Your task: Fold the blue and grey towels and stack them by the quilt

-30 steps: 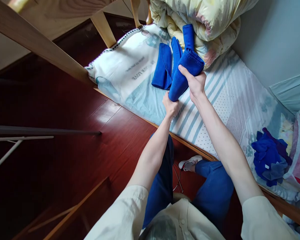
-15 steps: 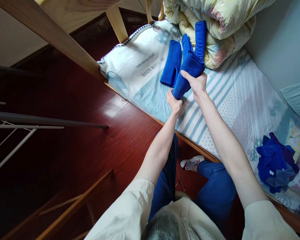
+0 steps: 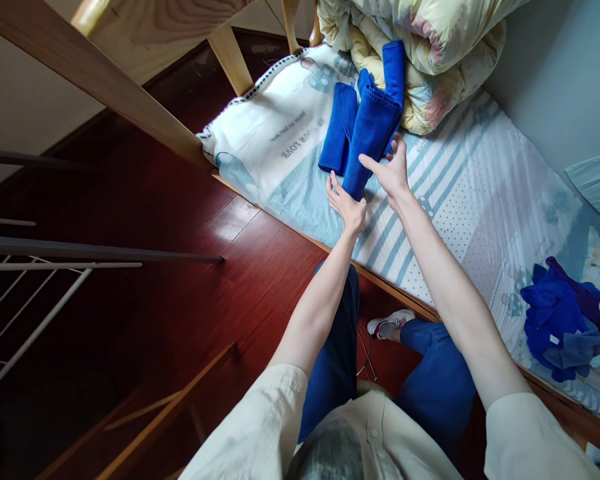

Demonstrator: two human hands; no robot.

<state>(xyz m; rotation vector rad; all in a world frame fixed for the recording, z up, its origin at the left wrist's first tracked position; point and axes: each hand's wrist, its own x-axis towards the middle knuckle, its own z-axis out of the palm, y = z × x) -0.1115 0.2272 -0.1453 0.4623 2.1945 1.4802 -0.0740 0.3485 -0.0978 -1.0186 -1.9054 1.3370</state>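
Note:
A folded blue towel (image 3: 373, 130) lies slanted on the bed, its wider, stitched end pointing away from me. My left hand (image 3: 347, 205) is at its near, narrow end, fingers spread and loose. On its right side, my right hand (image 3: 394, 175) is open, thumb over the cloth and fingers apart. A second folded blue towel (image 3: 336, 133) lies just to the left. Behind, another narrow blue roll of cloth (image 3: 394, 67) leans toward the quilt, and part of a further blue piece shows beside it.
A bunched yellow quilt (image 3: 430, 100) sits at the bed's far end against the wall. A heap of crumpled blue and purple cloths (image 3: 560, 320) lies at the right on the patterned sheet (image 3: 460, 193). Wooden bed posts (image 3: 230, 60) and a metal rack (image 3: 55, 300) stand at the left.
Both hands have loosened from the folded towel, fingers now spread. The towel has settled onto the bed beside the other one. The view has shifted slightly.

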